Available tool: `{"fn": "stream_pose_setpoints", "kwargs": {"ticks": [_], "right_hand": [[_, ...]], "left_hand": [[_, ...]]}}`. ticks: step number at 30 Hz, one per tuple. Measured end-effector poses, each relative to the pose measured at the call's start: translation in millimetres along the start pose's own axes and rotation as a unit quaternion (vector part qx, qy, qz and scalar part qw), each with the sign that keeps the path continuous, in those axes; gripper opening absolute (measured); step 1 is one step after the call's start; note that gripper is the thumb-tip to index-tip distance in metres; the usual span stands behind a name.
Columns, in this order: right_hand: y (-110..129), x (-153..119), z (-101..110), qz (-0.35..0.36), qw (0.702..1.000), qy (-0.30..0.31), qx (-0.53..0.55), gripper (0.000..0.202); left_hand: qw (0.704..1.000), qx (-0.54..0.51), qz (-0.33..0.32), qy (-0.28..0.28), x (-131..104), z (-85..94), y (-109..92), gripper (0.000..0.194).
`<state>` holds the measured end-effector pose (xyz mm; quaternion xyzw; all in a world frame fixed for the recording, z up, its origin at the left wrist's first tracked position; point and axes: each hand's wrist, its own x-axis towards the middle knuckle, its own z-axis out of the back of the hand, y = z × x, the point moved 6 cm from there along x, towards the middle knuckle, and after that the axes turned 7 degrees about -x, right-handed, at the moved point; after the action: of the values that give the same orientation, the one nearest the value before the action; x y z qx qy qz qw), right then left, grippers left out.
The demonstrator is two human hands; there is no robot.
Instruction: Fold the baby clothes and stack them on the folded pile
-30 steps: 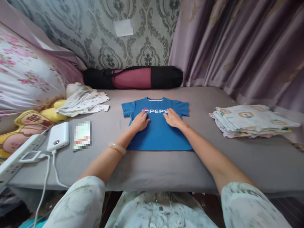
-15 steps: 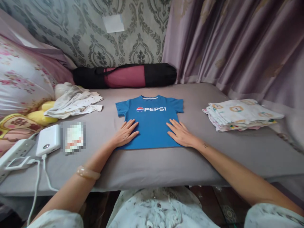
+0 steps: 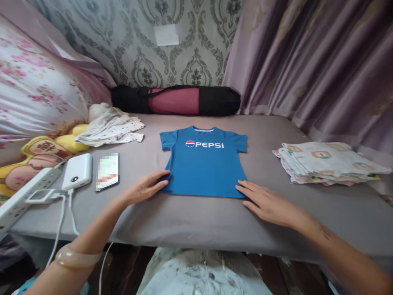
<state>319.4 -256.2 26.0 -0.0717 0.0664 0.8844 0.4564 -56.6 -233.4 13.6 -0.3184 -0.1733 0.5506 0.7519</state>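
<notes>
A blue T-shirt (image 3: pixel 204 170) with a PEPSI print across the chest lies flat, front side up, its collar away from me and both sleeves spread. My left hand (image 3: pixel 147 187) is at its lower left corner, fingers stretched out with the tips over the hem edge. At the lower right corner is my right hand (image 3: pixel 265 203), its fingers extended and slightly apart, the fingertips at the shirt's side. Neither hand grips the cloth. Whether the fingertips press on it cannot be made out.
The shirt lies on a grey-covered bed (image 3: pixel 190 225). Folded cloths (image 3: pixel 331 162) are stacked at right. At left are a crumpled white garment (image 3: pixel 112 129), a phone (image 3: pixel 107 172), a white power bank (image 3: pixel 77 171) with cables and a power strip (image 3: pixel 30 198). A black-and-maroon bag (image 3: pixel 175 101) lies behind.
Both hands have slid off the shirt's middle, outward and toward me, to its lower corners. The view has shifted a little left. The shirt stays flat.
</notes>
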Motion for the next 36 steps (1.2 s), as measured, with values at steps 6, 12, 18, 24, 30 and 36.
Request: {"fn": "stream_pose_setpoints", "kwargs": {"ticks": [6, 12, 18, 24, 30, 36], "right_hand": [[41.9, 105.2, 58.7, 0.046, 0.999, -0.008, 0.015, 0.031], [100.5, 249.2, 52.9, 0.029, 0.988, -0.107, 0.108, 0.033], [111.1, 291.6, 22.0, -0.056, 0.978, -0.169, 0.112, 0.033], [120.7, 280.8, 12.5, -0.037, 0.975, -0.207, 0.073, 0.042], [128.3, 283.2, 6.6, -0.022, 0.985, -0.168, 0.045, 0.063], [128.5, 280.6, 8.0, -0.021, 0.988, -0.145, 0.046, 0.061]], "left_hand": [[0.958, -0.053, 0.142, -0.243, 60.2, 54.9, 41.6, 0.043], [0.914, -0.018, 0.315, -0.256, 119.1, 54.4, 68.2, 0.044], [0.907, -0.057, 0.298, -0.291, 141.0, 51.8, 78.3, 0.025], [0.914, -0.082, 0.17, -0.359, 154.7, 61.0, 73.9, 0.004], [0.919, -0.065, 0.146, -0.36, 158.4, 57.5, 83.7, 0.012], [0.926, 0.025, 0.215, -0.31, 149.3, 56.4, 78.9, 0.026]]}}
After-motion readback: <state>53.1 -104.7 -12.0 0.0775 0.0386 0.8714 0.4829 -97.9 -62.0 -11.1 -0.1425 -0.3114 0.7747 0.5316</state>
